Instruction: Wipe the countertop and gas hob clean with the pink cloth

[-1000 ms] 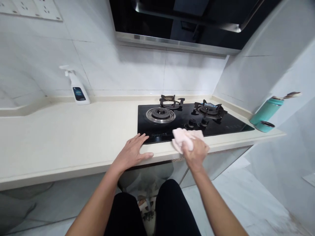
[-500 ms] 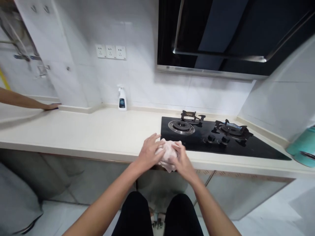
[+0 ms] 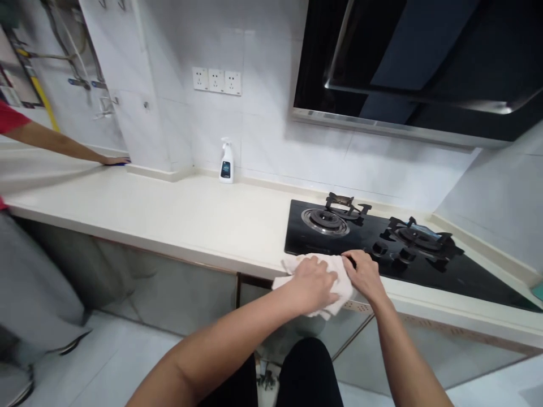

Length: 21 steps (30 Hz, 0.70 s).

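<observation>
A pale pink cloth (image 3: 344,287) is spread over the front edge of the counter (image 3: 212,220), by the near left corner of the black gas cooktop (image 3: 360,237). My left hand (image 3: 314,282) presses on top of the cloth, its fingers bent into the fabric. At the cloth's right side, my right hand (image 3: 363,273) grips its edge between thumb and fingers. Part of the cloth hangs below the counter edge, and my left hand covers its middle.
A white spray bottle (image 3: 227,163) stands against the wall under the sockets (image 3: 216,81). The range hood (image 3: 394,68) overhangs the cooktop. At far left, another person's hand (image 3: 113,160) rests on a blue item on the counter. Cabinets (image 3: 178,288) line the front below.
The cloth was bunched between both hands and is now spread wider at the counter edge. My left hand has moved onto its top. The view has shifted left, showing more of the other person.
</observation>
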Available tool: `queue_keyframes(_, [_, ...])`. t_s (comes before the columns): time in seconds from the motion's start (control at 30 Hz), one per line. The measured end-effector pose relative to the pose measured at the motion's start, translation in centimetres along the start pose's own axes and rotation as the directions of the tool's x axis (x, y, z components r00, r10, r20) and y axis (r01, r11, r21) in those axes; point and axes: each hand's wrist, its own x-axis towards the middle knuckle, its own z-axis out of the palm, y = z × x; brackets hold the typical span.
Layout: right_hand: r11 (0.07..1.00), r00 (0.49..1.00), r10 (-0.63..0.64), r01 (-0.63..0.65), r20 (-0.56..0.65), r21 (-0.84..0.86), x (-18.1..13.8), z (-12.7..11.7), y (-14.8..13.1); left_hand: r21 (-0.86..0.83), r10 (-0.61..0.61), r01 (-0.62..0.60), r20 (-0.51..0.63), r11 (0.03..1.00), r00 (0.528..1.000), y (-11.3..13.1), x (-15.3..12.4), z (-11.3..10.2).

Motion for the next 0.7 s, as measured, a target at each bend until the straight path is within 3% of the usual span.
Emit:
queue_keyframes(0.17, [0.985,0.987,0.138,-0.129,-0.077,0.112,0.0,-0.8,1.9,0.022,0.043,-0.04,-0.153,0.999,0.987,3.2,1.8,3.7])
queue_keyframes(0.3, [0.995,0.995,0.093,-0.093,0.02,0.018,0.1,-0.6,2.8,0.036,0.029,-0.022,-0.227,0.999,0.973,2.0,1.0,5.4])
queue_keyframes(0.4, [0.997,0.996,0.064,-0.062,0.068,-0.038,0.1,-0.2,3.1,0.028,0.007,-0.001,-0.217,1.0,0.976,-1.2,-1.3,5.3])
queue_keyframes(0.5, [0.997,0.994,0.078,-0.076,0.072,-0.018,0.2,-0.1,3.7,0.032,-0.06,0.069,-0.215,0.997,0.975,-6.0,-5.0,4.8])
queue_keyframes(0.6, [0.995,0.992,0.097,-0.096,0.076,-0.017,0.2,0.0,4.4,0.063,-0.198,0.216,-0.216,0.974,0.956,-11.7,-9.8,3.9])
queue_keyframes(0.7, [0.996,0.993,0.085,-0.082,0.078,-0.034,0.3,0.2,5.0,0.086,-0.369,0.392,-0.203,0.916,0.907,-17.4,-14.8,2.5])
